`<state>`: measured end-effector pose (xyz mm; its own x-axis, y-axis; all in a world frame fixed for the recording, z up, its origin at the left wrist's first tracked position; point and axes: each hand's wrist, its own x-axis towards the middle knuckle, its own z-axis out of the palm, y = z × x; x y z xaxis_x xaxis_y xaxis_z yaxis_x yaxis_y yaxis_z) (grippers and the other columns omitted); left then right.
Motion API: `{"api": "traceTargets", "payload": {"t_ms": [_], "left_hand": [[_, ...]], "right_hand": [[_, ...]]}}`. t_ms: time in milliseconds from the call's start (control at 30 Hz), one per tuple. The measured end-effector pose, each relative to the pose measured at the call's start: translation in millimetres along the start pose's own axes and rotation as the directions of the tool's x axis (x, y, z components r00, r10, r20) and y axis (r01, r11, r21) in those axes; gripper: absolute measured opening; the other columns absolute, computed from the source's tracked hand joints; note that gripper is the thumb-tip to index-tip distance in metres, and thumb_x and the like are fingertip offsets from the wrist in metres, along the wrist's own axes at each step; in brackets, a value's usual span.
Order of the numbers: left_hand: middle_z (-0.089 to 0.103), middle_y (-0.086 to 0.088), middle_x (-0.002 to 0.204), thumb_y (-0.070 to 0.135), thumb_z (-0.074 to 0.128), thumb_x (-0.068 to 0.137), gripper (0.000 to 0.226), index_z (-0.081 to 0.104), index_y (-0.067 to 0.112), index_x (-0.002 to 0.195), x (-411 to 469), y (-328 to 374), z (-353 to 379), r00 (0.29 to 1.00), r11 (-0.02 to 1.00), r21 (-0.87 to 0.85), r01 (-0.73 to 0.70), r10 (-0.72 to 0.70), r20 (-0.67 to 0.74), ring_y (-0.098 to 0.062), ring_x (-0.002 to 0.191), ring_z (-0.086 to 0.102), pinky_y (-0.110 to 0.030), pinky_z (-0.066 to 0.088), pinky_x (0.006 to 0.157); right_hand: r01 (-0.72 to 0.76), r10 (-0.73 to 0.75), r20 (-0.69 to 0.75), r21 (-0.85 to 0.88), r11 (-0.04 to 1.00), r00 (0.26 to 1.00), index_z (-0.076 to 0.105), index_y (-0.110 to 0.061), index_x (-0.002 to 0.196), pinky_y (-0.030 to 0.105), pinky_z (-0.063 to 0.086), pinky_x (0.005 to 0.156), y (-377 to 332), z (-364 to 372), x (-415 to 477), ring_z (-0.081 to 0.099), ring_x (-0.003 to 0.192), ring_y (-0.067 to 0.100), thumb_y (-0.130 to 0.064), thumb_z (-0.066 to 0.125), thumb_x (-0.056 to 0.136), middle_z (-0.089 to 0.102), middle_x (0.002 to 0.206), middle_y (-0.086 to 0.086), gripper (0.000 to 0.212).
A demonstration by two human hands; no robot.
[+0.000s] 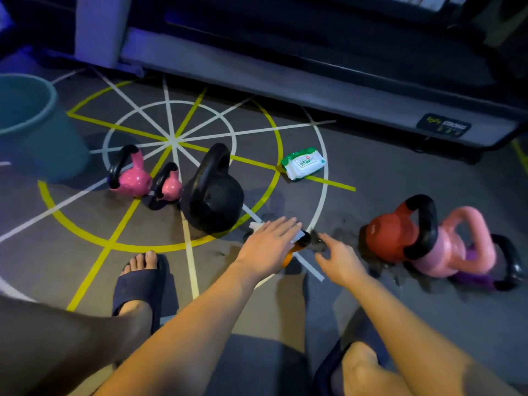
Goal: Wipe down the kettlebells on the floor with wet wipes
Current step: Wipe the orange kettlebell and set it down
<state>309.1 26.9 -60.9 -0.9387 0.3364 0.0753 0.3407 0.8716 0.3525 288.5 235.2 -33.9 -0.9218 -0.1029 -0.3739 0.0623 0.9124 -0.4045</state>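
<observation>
I am wiping the orange kettlebell (pixel 288 258) (mostly hidden), flat left hand (pixel 267 244) pressing the wet wipe (pixel 256 226), right hand (pixel 340 261) hovering loose and empty; next, probably rolling it over

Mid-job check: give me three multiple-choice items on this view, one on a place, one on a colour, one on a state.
1. Where is the wipes pack?
A. On the floor, right of the black kettlebell
B. In the bucket
C. On the treadmill

2. What colour is the small kettlebell under the left hand?
A. Green
B. Orange
C. White

3. How is the left hand?
A. Gripping a handle
B. Holding the pack
C. Flat on a white wipe

Key: 1 A, the pack lies on the taped floor; 2 B, orange shows below the hand; 3 C, its fingers lie straight over the wipe.
</observation>
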Motion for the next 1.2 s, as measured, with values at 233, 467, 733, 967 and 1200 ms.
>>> {"api": "traceTargets", "payload": {"t_ms": [233,467,733,967,1200], "left_hand": [[0.025,0.002,0.166,0.011,0.048,0.098,0.077,0.006,0.021,0.163,-21.1,-18.0,18.0,0.996,0.992,0.089,0.091,-0.091,-0.001,-0.023,0.153,0.023,-0.037,0.016,0.124],[0.026,-0.010,0.165,0.002,0.039,0.088,0.070,0.032,0.007,0.157,-30.2,-3.3,30.1,0.996,0.998,0.043,0.039,-0.036,-0.077,-0.028,0.154,0.021,-0.049,0.026,0.123],[0.042,-0.004,0.158,-0.001,0.061,0.091,0.068,0.040,0.013,0.154,-37.1,-12.5,27.5,0.961,0.965,-0.162,0.205,-0.230,-0.154,-0.021,0.148,0.035,-0.044,0.032,0.121],[0.060,-0.009,0.142,-0.002,0.073,0.084,0.059,0.058,0.008,0.141,-22.5,-5.5,17.0,0.979,0.983,-0.126,0.130,-0.148,-0.140,-0.027,0.134,0.054,-0.040,0.033,0.117],[0.032,0.009,0.163,-0.005,0.062,0.090,0.079,0.033,0.023,0.158,-36.3,-21.0,16.8,0.966,0.965,-0.152,0.214,-0.232,-0.116,-0.004,0.151,0.022,-0.022,0.013,0.123]], "right_hand": [[0.139,-0.137,0.053,-0.026,0.990,0.989,0.020,-0.019,0.159,0.036,0.033,0.116,-13.9,27.6,16.8,0.032,0.148,0.023,-0.029,0.053,0.100,0.019,0.166,-0.001,0.068],[0.148,-0.147,0.029,-0.018,0.989,0.989,0.002,-0.028,0.160,0.045,0.031,0.119,-14.8,44.9,17.7,0.019,0.153,0.023,-0.036,0.034,0.106,0.003,0.167,-0.011,0.063],[0.236,-0.236,0.010,-0.100,0.967,0.972,0.047,-0.025,0.145,0.042,0.049,0.095,-18.5,17.7,19.6,0.057,0.124,0.030,-0.026,0.055,0.101,0.052,0.148,-0.002,0.045],[0.241,-0.248,-0.010,-0.195,0.951,0.969,0.053,-0.019,0.121,0.039,0.050,0.076,-24.9,14.6,20.9,0.066,0.100,0.034,-0.019,0.056,0.099,0.068,0.117,0.005,0.022],[0.189,-0.191,0.013,-0.222,0.956,0.981,0.053,-0.019,0.121,0.042,0.053,0.076,-34.4,8.7,18.3,0.065,0.089,0.034,-0.016,0.050,0.102,0.065,0.097,0.008,0.020]]}}
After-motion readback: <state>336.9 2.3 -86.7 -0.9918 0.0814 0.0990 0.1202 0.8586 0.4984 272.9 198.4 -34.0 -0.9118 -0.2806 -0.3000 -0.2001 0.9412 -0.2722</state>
